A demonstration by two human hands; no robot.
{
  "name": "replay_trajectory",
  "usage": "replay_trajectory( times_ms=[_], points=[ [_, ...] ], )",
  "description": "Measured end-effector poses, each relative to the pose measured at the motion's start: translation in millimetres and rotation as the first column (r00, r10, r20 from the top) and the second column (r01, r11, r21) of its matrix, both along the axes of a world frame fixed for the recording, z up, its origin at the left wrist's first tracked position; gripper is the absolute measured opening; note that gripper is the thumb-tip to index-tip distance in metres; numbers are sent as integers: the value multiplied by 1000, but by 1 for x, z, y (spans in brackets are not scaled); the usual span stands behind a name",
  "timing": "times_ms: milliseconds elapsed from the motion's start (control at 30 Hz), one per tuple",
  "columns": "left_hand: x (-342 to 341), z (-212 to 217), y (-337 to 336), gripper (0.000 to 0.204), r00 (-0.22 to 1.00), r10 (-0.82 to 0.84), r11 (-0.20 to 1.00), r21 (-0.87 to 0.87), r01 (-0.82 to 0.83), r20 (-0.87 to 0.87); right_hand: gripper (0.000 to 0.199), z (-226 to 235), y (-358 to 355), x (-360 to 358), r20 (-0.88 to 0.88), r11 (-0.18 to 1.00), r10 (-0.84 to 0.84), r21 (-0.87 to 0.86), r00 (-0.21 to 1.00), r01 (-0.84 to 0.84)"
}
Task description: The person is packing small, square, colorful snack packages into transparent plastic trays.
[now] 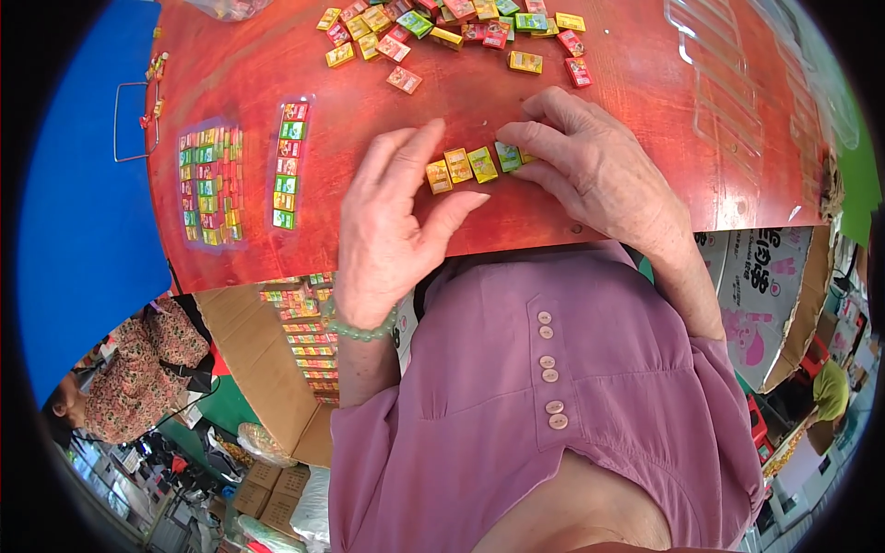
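Observation:
A short row of small candy-sized boxes, yellow (459, 166) and green (508, 156), lies on the red table in front of me. At its right end my right hand (595, 166) closes thumb and fingers round the green box and a yellow one partly hidden by the fingers. My left hand (392, 207) is open beside the row's left end, thumb and fingers apart with nothing between them. Farther off is a loose heap of red, yellow and green boxes (447, 37). To the left stand a narrow tray (277, 184) with a column of boxes and a wider filled tray (242, 226).
See-through plastic trays (710, 83) lie on the table's far right. Below the table edge at left, an open cardboard carton (249, 341) holds many packed boxes. Another carton (793, 313) stands at right. A person in patterned clothing (138, 378) is at the left.

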State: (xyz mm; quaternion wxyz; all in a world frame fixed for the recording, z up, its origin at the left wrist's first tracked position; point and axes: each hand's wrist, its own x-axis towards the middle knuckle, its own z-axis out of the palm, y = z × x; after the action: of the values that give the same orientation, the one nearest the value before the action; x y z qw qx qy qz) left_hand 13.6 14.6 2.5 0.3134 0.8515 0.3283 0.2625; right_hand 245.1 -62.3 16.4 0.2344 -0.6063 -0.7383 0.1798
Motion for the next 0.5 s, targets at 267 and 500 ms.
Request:
replay_trajectory(
  times_ms=[267, 500],
  points=[
    [1, -5, 26, 41, 962, 273, 954, 126, -271, 1, 47, 3, -3, -9, 85, 995, -98, 15, 992, 97],
    [12, -13, 46, 34, 974, 214, 914, 366, -174, -70, 42, -7, 6, -20, 126, 990, -55, 134, 990, 38]
  ],
)
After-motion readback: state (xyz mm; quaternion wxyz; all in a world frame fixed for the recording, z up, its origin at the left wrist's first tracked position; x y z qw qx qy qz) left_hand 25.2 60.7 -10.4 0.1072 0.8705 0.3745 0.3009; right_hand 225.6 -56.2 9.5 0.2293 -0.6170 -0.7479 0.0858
